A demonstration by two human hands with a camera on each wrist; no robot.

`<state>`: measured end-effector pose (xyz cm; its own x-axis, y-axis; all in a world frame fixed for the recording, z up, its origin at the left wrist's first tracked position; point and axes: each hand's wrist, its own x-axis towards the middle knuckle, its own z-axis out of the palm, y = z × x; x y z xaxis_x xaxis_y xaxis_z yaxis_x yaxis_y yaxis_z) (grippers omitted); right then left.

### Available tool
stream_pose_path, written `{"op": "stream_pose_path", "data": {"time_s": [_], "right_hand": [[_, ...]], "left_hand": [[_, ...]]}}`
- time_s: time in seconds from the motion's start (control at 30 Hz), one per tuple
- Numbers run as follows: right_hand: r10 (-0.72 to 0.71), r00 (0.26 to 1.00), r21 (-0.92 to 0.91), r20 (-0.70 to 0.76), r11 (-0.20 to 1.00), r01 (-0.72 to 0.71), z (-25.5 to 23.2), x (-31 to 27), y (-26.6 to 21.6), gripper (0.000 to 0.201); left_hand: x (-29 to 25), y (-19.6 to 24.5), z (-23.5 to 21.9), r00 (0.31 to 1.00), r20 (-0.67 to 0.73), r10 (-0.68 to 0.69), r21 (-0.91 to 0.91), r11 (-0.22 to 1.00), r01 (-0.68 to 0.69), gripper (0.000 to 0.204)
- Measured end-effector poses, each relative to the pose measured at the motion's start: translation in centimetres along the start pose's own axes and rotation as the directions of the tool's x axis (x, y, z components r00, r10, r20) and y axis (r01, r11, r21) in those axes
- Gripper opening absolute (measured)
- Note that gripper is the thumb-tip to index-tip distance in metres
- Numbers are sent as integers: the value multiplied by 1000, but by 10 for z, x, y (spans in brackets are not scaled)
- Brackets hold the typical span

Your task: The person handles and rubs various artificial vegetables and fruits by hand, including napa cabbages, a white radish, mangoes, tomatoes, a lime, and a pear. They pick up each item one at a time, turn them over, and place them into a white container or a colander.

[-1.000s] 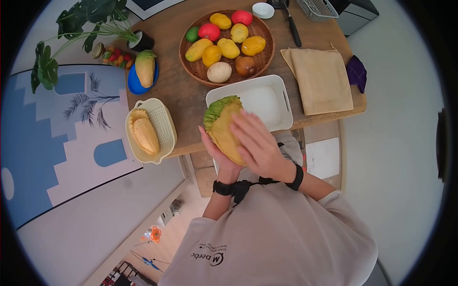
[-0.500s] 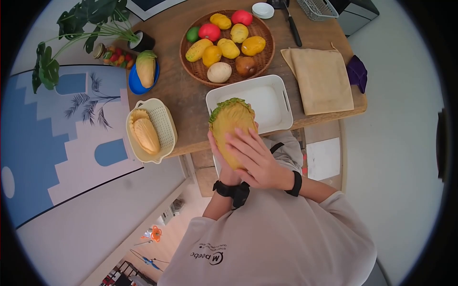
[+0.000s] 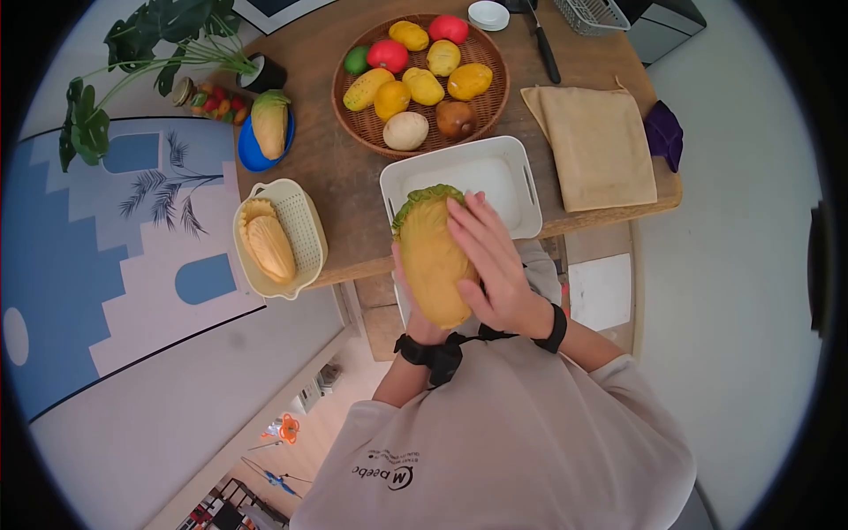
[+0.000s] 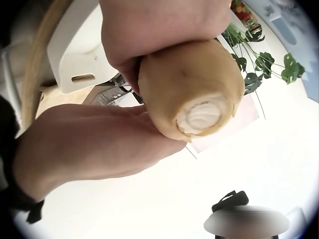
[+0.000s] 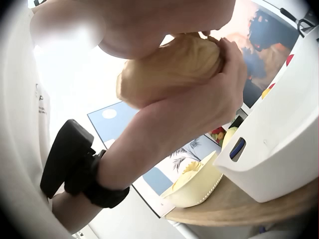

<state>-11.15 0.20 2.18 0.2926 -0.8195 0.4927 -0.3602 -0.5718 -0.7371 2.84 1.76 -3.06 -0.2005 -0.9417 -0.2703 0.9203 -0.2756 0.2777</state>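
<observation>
A cabbage-like head [image 3: 430,269], yellow with a green frilly top, lies in the left hand [image 3: 415,305], which grips it from beneath and the left side. Fingers of that hand [image 5: 232,84] curve round the leafy end in the right wrist view. Across the head's right side rests the right hand [image 3: 503,274], its fingers extended and thumb apart. The left wrist view shows the round pale base [image 4: 202,115]. Part of the left hand is hidden behind the head.
Beyond the hands stands a white tub [image 3: 499,190]. Around it are a wicker tray [image 3: 340,110] of fruit, a cream basket [image 3: 309,238] with a yellow item, a blue plate [image 3: 250,159], a beige cloth [image 3: 596,150], and a black-handled utensil [image 3: 548,57].
The cabbage-like head has turned more upright and lies slightly lower and to the right than at first. Over it, the right hand has slid to the right side.
</observation>
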Motion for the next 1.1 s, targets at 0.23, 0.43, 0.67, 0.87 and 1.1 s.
{"op": "stream_pose_path", "data": {"time_s": [0.23,0.43,0.67,0.87,1.1], "right_hand": [[78,997,84,24,993,-80,-3,0,-3,64],[55,988,28,145,998,-60,7,-9,-12,68],[-35,996,16,80,999,34,19,-11,-14,69],[15,998,-79,54,997,-11,16,10,-9,64],[78,992,-163,103,985,-61,18,12,-14,64]], "left_hand": [[-1,8,3,996,-77,53,72,996,-48,73],[5,15,13,992,-101,70,38,997,-66,67],[10,26,5,985,-143,98,130,988,-79,66],[7,23,15,931,-262,253,284,943,-176,59],[9,17,28,912,-315,264,251,950,-188,55]]}}
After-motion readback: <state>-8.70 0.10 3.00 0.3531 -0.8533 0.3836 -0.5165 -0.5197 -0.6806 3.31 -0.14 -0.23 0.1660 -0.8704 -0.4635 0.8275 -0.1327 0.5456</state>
